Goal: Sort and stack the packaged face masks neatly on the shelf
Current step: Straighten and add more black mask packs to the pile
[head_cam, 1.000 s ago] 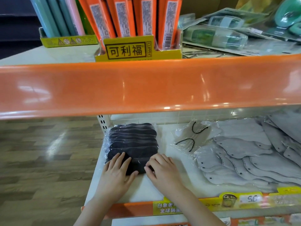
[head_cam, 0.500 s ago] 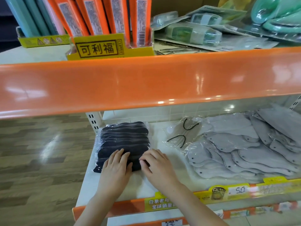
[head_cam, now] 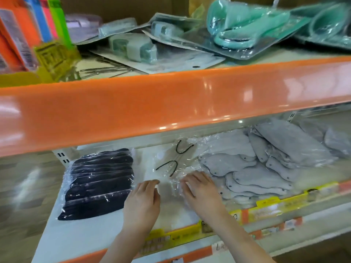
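Head view – both hands on clear packet

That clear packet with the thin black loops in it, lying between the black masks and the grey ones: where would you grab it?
Probably by its near edge, coming from the front. The clear packet lies flat on the white shelf, and the orange shelf lip above blocks a reach from overhead. The black mask stack and grey masks flank its sides. Both hands, left and right, are at that edge.
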{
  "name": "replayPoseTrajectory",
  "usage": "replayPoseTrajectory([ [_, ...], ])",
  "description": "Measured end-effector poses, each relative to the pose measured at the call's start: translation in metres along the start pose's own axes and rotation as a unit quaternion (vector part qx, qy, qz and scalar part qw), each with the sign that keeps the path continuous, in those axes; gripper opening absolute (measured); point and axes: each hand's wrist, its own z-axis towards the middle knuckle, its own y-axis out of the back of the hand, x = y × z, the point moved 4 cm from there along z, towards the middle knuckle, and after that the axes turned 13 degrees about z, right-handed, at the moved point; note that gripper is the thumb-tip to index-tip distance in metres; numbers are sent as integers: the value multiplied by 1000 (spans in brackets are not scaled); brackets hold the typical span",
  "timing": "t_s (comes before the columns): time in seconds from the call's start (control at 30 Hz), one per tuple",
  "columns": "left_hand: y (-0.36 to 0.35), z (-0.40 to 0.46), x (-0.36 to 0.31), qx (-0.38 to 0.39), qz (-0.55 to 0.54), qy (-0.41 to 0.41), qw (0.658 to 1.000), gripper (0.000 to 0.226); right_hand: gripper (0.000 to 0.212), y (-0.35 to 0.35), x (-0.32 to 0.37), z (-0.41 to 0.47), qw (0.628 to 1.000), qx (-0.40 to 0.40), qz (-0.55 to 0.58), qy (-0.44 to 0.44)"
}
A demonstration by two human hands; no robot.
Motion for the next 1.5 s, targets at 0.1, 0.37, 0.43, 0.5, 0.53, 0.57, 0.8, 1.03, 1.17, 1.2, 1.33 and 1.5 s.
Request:
replayPoseTrajectory([
  [0.1, -2, 7, -35, 0, 21, 0, 1000, 23, 23, 26, -23, -2, 999, 6, -50, -3],
  [0.37, -22, 26, -121, -15, 29, -70, 997, 23, 26, 82, -89, -8, 995, -3, -87, -55],
  [0.43, -30, 30, -140, -22, 34, -93, 995, 16, 28, 92, -104, -11, 994, 4, -94, -56],
  [0.5, -38, 33, -158, -6, 33, -104, 994, 28, 28, 100, -116, -14, 994, 7, -97, -54],
  [0.53, -43, 34, -166, -4, 36, -107, 994, 25, 31, 103, -122, -14, 994, 12, -96, -54],
  [0.57, -47, 34, -173, -2, 41, -112, 993, 17, 35, 106, -128, -15, 994, 20, -95, -56],
  [0.8, -76, 36, -200, 12, 69, -108, 992, 36, 51, 110, -146, -20, 989, 72, -124, -47],
  [1.03, -85, 28, -197, 59, 81, -66, 993, 37, 57, 111, -157, -20, 990, 87, -95, -63],
  [1.17, -79, 26, -201, 32, 85, -64, 994, 27, 47, 111, -156, -21, 992, 71, -89, -51],
  [1.2, -78, 27, -202, 23, 80, -66, 994, 19, 44, 112, -156, -22, 993, 65, -90, -50],
  [1.33, -78, 29, -203, 25, 68, -55, 996, 20, 37, 114, -154, -23, 993, 50, -94, -42],
  [1.5, -71, 30, -204, -3, 112, -60, 992, 28, 34, 114, -155, -25, 993, 44, -97, -41],
])
